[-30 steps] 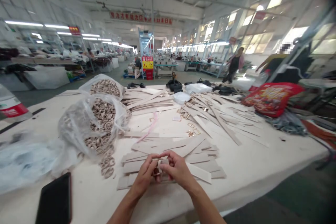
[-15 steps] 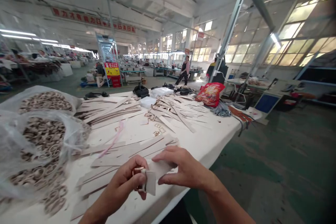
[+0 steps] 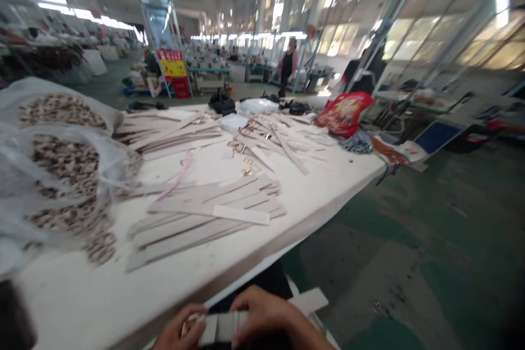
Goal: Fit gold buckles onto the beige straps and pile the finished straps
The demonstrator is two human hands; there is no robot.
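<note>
Low in the view, below the table's front edge, my left hand is closed around a gold-coloured metal buckle and the end of a pale grey strap. My right hand grips the same strap further along, thumb and fingers pressed on it. A pale strip end sticks out beyond my right wrist; whether it is the same strap, I cannot tell. Flat grey straps lie in a loose stack on the table, with a paler piece on top.
On the white table, clear plastic bags hold many small beige loops. Gold buckles lie among more straps. A pink ribbon and a red bag are there too. A person stands beyond.
My view has tilted down and shifted. Both hands have moved down from over the table to below its front edge, and my right hand has closed on the strap.
</note>
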